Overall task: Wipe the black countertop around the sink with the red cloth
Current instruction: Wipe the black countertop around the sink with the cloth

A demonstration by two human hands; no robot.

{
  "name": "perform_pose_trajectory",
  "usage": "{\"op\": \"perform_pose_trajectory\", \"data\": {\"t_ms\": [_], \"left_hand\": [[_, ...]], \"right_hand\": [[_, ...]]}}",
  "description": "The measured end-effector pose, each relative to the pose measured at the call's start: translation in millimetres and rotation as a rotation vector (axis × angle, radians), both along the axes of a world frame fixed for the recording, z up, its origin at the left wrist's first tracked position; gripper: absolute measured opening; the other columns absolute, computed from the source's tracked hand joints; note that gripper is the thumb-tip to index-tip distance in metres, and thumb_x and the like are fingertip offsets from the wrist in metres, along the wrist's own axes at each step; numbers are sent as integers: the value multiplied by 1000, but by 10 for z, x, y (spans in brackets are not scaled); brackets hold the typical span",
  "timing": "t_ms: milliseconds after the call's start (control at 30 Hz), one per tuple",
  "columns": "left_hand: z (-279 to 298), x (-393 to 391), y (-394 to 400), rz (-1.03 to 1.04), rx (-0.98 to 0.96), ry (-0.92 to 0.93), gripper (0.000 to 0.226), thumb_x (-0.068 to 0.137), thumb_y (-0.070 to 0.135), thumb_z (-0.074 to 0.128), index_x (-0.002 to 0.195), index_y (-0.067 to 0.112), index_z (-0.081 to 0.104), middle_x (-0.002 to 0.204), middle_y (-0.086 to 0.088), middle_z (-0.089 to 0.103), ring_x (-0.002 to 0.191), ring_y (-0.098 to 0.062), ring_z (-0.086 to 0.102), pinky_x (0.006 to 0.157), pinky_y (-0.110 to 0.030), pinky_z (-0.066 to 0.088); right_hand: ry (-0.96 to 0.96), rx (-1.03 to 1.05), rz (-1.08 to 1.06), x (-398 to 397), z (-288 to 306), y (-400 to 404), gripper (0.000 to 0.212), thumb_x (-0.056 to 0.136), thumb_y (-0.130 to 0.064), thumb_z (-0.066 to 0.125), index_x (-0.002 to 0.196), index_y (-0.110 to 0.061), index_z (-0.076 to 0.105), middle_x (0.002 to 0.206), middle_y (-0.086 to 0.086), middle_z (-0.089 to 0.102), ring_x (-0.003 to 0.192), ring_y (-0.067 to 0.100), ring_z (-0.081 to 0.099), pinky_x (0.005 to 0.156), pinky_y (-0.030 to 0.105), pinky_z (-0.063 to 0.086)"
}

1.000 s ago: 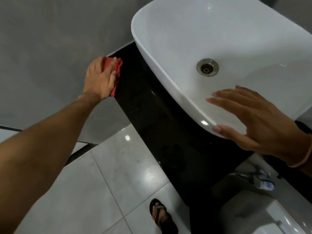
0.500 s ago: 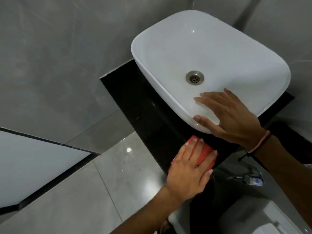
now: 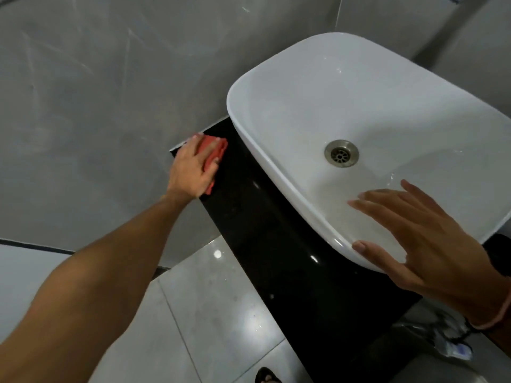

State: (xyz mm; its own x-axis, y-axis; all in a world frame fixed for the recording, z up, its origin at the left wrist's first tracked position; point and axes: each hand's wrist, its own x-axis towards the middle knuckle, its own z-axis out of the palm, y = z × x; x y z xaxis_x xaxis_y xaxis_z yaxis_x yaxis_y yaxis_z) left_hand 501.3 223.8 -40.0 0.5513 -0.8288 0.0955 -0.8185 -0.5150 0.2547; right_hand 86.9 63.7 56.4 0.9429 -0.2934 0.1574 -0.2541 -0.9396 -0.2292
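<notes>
The red cloth (image 3: 214, 150) lies folded on the far left corner of the black countertop (image 3: 265, 230), against the grey wall. My left hand (image 3: 193, 170) presses flat on top of it, covering most of it. A white vessel sink (image 3: 359, 128) stands on the counter with a metal drain (image 3: 341, 153) in its basin. My right hand (image 3: 420, 241) rests on the sink's near rim, fingers spread, thumb on the outer wall, holding nothing.
A grey tiled wall (image 3: 96, 92) borders the counter's left end. Glossy grey floor tiles (image 3: 210, 313) lie below the counter's front edge, with my sandalled foot (image 3: 266, 377) at the bottom. A small bottle-like item (image 3: 453, 349) sits low at the right.
My left hand slid the cloth along the counter from the near right end, by the sink's front corner, back to the far left corner. My right hand stays on the sink rim.
</notes>
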Motion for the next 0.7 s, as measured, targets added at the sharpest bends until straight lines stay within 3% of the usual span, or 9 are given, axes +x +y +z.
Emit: {"op": "perform_pose_trajectory", "data": {"t_ms": [200,300,367,467,600,700], "left_hand": [[-86,-365,-107,619,-422,361,55,100,28,54,152,15,42,166,-20,24,154,-35,23,129,-40,18],[-45,-648,-60,800,-638,553,61,101,25,53,157,15,30,162,-18,31,151,-31,32,126,-35,24],[-60,-1039,56,813,-701,597,63,102,26,51,159,16,25,159,-15,38,147,-29,38,121,-31,27],[-108,-1782,236,740,-673,589,63,104,29,49,160,18,22,164,-14,29,150,-29,33,120,-30,26],[-161,-2952,502,663,-531,573,61,105,36,44,160,27,19,171,-9,5,157,-28,15,125,-35,22],[-177,-3705,699,509,-322,409,60,105,41,40,160,25,19,172,-10,-1,160,-29,-1,128,-38,8]], "right_hand": [[71,6,-17,28,41,38,71,97,-67,36,141,-15,58,137,10,66,130,28,61,120,62,37],[50,14,-44,47,43,42,74,96,-70,33,141,-17,58,138,9,65,132,27,60,121,60,36],[39,18,-49,48,40,61,76,97,-72,30,141,-17,57,138,9,65,132,27,59,122,59,35],[-3,-2,-63,49,43,97,72,97,-68,34,139,-16,59,137,9,65,131,27,60,123,56,34],[-34,-16,-52,55,30,99,68,98,-62,40,137,-11,61,136,10,66,129,29,61,121,55,36],[-107,-61,-53,28,-17,150,67,102,-60,39,135,-7,63,136,13,67,131,31,62,120,56,37]]}}
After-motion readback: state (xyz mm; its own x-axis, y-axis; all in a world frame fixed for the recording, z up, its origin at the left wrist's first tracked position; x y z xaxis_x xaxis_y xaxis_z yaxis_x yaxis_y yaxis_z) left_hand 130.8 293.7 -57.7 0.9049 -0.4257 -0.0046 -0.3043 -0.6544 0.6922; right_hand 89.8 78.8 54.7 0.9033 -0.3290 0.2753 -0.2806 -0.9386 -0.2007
